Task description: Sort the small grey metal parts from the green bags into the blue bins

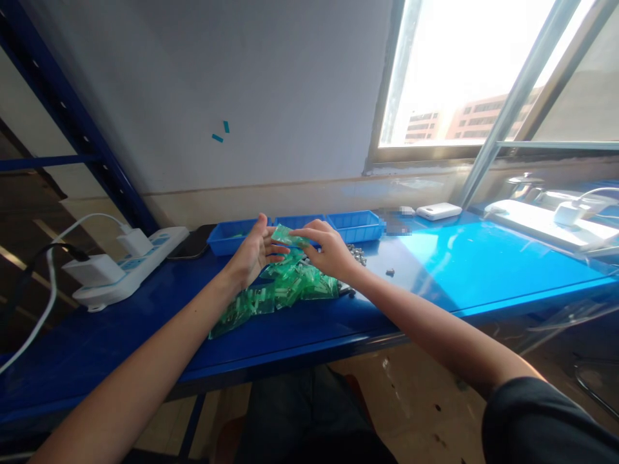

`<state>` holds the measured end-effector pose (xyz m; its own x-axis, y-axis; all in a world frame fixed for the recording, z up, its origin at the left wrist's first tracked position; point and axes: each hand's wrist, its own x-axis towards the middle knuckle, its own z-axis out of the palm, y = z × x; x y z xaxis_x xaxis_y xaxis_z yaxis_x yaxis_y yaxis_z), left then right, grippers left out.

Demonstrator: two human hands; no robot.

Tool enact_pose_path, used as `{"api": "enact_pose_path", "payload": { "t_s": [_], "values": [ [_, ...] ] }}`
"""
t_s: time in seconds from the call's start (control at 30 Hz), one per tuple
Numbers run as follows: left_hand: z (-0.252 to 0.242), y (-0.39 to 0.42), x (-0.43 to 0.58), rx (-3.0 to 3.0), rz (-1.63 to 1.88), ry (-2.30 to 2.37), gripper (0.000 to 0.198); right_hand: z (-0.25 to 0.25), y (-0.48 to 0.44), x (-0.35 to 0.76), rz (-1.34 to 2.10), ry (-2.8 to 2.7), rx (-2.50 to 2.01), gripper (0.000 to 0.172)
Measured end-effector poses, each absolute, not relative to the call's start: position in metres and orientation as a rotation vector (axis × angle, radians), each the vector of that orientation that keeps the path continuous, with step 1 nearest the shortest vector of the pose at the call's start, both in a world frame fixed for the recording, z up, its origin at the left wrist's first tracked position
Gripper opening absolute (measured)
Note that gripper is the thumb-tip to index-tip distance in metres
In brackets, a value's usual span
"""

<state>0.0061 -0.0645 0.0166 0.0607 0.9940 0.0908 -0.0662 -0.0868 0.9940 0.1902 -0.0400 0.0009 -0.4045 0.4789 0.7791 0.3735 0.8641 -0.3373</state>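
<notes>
Over the pile, my right hand (329,248) pinches a small green plastic bag (285,236) between thumb and fingers. My left hand (254,252) is open beside it, thumb raised and fingers spread toward the bag; whether the fingertips touch it I cannot tell. Below both hands lies a heap of green plastic bags (304,282) with light-coloured pieces showing in them. Small metal parts (356,254) are heaped just right of the bags, partly behind my right wrist. Behind my hands stands a row of blue bins (355,227), the left one with something green inside.
White power strips with plugged-in chargers lie at the left (135,264) and far right (532,222). A dark phone-like slab (191,243) rests near the left bin. One loose metal part (390,272) and a white box-shaped device (438,211) are on the blue table (159,322).
</notes>
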Motion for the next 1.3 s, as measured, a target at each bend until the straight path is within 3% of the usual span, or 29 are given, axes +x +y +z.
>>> {"api": "enact_pose_path", "payload": {
  "t_s": [0.13,0.27,0.43,0.9,1.3],
  "values": [
    [0.019,-0.071,0.007,1.403,1.175,1.015,0.065,0.002,-0.044,0.189,0.104,-2.035,-0.628,0.025],
    [0.014,-0.069,0.008,1.414,1.094,0.934,0.042,0.004,-0.051,0.185,0.189,-1.897,-0.709,0.02],
    [0.012,-0.064,0.008,1.293,1.206,0.9,0.037,0.005,-0.053,0.184,0.253,-1.801,-0.828,0.014],
    [0.021,-0.067,-0.001,1.246,1.055,0.881,0.031,0.007,-0.058,0.184,0.46,-1.862,-0.564,0.02],
    [0.025,-0.069,-0.013,1.348,0.95,1.025,0.023,0.009,-0.065,0.188,0.275,-2.137,-0.472,0.037]
  ]
}}
